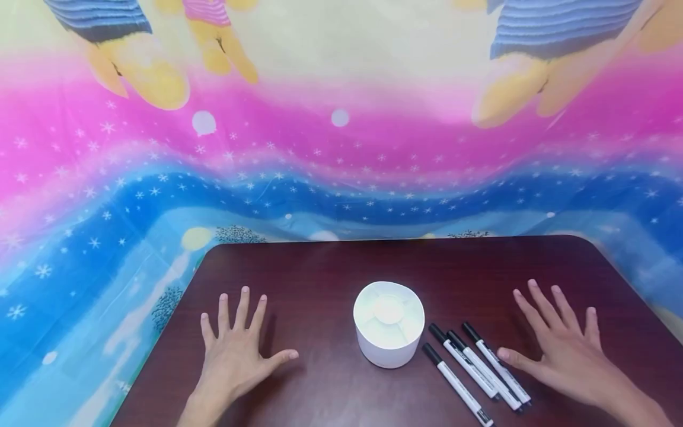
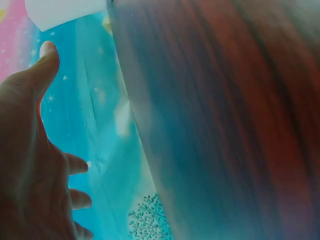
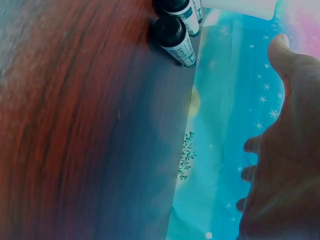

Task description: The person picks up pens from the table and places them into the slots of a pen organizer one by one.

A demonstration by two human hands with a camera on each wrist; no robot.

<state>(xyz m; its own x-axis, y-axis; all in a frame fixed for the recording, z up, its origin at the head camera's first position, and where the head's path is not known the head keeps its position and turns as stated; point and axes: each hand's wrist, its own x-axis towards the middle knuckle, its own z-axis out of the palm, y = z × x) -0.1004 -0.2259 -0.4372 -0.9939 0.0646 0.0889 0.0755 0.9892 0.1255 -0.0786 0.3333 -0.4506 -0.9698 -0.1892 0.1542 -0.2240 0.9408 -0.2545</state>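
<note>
Dark red-brown table (image 1: 309,296); snowflake-patterned backdrop (image 1: 299,148) behind. Left hand (image 1: 233,354), right hand (image 1: 570,357): fingers spread apart, flanking white container (image 1: 386,357), markers (image 1: 469,366); table contact unclear.

Table (image 1: 315,302): wood-look grain, smooth, slightly glossy. Container (image 1: 386,357): smooth plastic. Markers (image 1: 488,377) to its right: smooth plastic. Far backdrop (image 1: 299,142): printed cloth, soft creases.
</note>
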